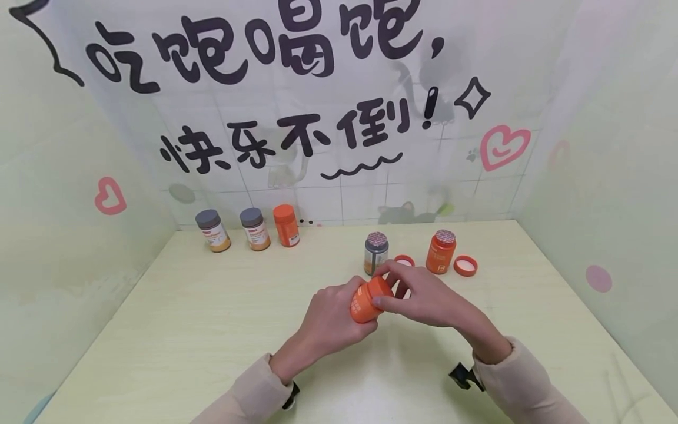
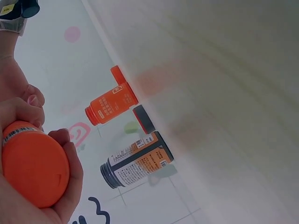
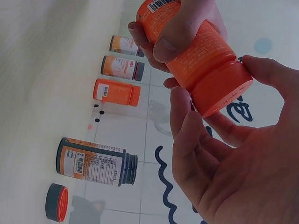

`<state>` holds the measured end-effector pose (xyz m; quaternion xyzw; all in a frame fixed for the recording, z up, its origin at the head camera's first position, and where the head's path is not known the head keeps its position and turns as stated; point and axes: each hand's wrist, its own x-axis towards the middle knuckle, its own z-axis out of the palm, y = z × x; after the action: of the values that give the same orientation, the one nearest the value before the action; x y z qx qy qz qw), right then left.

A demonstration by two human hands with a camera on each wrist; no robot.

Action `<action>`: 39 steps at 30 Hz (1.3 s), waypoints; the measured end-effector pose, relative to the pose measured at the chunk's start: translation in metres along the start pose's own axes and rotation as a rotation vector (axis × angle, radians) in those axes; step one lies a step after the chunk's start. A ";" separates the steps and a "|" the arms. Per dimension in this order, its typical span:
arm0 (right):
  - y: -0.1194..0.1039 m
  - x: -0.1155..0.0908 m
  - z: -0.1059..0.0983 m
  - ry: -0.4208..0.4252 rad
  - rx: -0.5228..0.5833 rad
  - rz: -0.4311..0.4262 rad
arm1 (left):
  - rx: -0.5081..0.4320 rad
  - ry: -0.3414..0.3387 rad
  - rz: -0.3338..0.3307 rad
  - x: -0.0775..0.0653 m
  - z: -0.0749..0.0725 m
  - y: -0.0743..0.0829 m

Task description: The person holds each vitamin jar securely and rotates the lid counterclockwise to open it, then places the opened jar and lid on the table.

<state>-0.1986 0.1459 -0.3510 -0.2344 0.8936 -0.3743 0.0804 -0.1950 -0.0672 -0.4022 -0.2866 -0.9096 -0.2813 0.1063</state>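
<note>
Above the table, my left hand (image 1: 331,315) grips an orange pill bottle (image 1: 362,305) round its body, tilted with its cap up and to the right. The fingers and thumb of my right hand (image 1: 431,299) pinch the bottle's orange cap (image 3: 222,88), which sits on the neck. In the left wrist view the round orange base (image 2: 37,170) faces the camera. Just beyond the hands stands a grey bottle (image 1: 376,254) without its cap, its mouth covered by a patterned seal. An uncapped orange bottle (image 1: 441,252) stands to its right, sealed the same way.
A loose orange cap (image 1: 465,265) lies beside the uncapped orange bottle, and a grey cap with a red inside (image 3: 57,202) beside the grey one. Two grey-capped bottles (image 1: 213,231) (image 1: 255,229) and a capped orange bottle (image 1: 286,226) stand at the back left, near the printed backdrop (image 1: 339,203).
</note>
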 end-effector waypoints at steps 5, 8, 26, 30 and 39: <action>-0.001 0.000 0.002 0.008 0.052 0.093 | -0.006 -0.005 -0.005 0.000 0.000 0.000; -0.001 0.000 0.003 0.012 0.060 0.118 | -0.012 -0.005 -0.005 0.000 -0.001 0.001; -0.003 -0.004 -0.002 -0.001 -0.024 -0.024 | 0.012 0.012 0.013 -0.001 0.000 -0.002; -0.005 -0.002 -0.001 0.012 0.023 0.061 | 0.010 -0.001 -0.001 -0.001 0.000 -0.001; -0.005 0.000 0.003 0.042 0.043 0.159 | 0.015 0.007 0.011 -0.001 0.000 0.000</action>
<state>-0.1962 0.1408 -0.3503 -0.1532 0.9027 -0.3904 0.0962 -0.1943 -0.0681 -0.4025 -0.2899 -0.9098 -0.2748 0.1130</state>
